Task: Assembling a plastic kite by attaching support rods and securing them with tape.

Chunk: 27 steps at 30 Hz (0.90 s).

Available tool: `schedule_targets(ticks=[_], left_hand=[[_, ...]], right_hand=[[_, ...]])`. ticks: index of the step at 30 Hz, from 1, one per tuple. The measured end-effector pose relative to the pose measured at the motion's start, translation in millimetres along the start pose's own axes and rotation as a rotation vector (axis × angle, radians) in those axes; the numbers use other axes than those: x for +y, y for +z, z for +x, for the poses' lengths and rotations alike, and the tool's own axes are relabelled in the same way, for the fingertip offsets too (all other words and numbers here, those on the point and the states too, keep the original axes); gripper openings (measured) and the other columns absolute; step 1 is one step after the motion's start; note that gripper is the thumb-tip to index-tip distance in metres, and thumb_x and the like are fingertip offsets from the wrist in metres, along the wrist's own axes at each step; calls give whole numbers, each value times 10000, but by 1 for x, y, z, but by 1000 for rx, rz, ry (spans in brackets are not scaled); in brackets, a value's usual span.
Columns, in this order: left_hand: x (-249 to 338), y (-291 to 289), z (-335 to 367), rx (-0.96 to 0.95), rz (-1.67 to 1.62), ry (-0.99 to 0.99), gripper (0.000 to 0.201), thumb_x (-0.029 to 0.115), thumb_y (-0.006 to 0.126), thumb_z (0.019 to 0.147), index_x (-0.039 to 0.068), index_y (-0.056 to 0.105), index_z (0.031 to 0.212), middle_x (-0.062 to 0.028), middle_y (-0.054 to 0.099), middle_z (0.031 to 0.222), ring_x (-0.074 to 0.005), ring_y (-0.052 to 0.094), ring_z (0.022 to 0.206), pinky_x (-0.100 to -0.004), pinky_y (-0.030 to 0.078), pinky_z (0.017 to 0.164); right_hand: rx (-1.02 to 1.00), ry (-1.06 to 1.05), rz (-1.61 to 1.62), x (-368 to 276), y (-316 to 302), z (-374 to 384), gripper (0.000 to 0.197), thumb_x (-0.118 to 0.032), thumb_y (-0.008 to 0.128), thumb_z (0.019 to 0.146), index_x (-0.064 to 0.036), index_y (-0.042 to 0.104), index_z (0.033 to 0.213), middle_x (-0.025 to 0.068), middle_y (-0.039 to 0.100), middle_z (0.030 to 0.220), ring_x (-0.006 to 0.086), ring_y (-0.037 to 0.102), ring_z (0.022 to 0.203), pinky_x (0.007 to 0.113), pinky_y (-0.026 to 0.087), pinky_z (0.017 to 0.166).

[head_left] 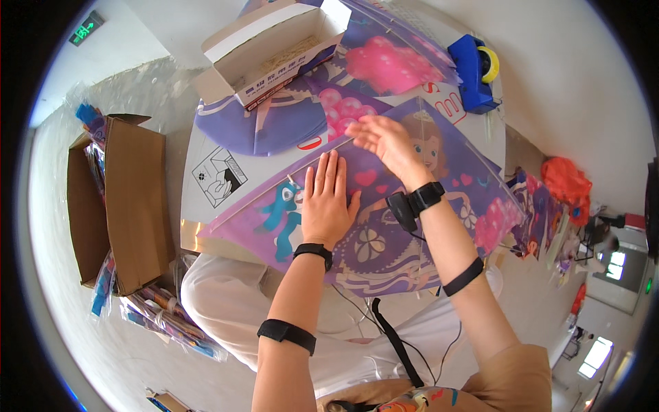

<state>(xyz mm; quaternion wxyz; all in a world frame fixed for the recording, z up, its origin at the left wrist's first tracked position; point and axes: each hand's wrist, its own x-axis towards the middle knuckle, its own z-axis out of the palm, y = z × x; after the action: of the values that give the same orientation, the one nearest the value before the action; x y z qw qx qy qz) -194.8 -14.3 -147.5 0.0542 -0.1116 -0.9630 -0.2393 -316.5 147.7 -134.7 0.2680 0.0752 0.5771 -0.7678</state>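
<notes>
A purple kite [384, 240], printed with a princess figure, hearts and a teal animal, lies across the front of the table and overhangs its near edge. Thin rods run along its upper edge and down its middle. My left hand [325, 209] rests flat on it beside the teal animal, fingers stretched out. Over the kite's upper edge is my right hand [384, 143], slightly blurred, its fingers extended and nothing visible in them. Straps and a small black device circle my arms.
An open white carton [281, 58] with small pale pieces inside sits at the back on more purple printed sheets [274, 127]. Back right stands a blue tape dispenser [472, 74] with yellow tape. A brown cardboard box [141, 199] is left of the table; a red bag [566, 182] lies right.
</notes>
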Motion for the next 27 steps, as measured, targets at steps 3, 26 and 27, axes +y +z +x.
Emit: schedule_targets(ticks=[3,26,27], left_hand=[[5,-3,3,-5,2,1,651,339,581,923,6,392,1449,-148,351,1537,-301,280,1453,-466,226,1183],[3,-2,2,-19,65,13,641,310,562,934,9,364,1464,-142,338,1546,-307,271,1455,-476,218,1185],[5,-1,2,-17,58,17,641,310,562,934,9,364,1464,-142,338,1546,-307,271,1455,-476,218,1185]], right_hand=[[529,-397,-31,-6,-40,2,250,-186,633,959,-39,555,1146,125,642,1149,200,623,1082,326,500,879],[952,-141,-563,-180,-240,-21,322,-383,745,809,-152,708,1030,4,686,1029,153,545,1064,370,379,913],[955,-148,-612,-178,-246,-25,293,-364,745,813,-150,701,1007,1,689,1009,142,560,1046,345,383,864]])
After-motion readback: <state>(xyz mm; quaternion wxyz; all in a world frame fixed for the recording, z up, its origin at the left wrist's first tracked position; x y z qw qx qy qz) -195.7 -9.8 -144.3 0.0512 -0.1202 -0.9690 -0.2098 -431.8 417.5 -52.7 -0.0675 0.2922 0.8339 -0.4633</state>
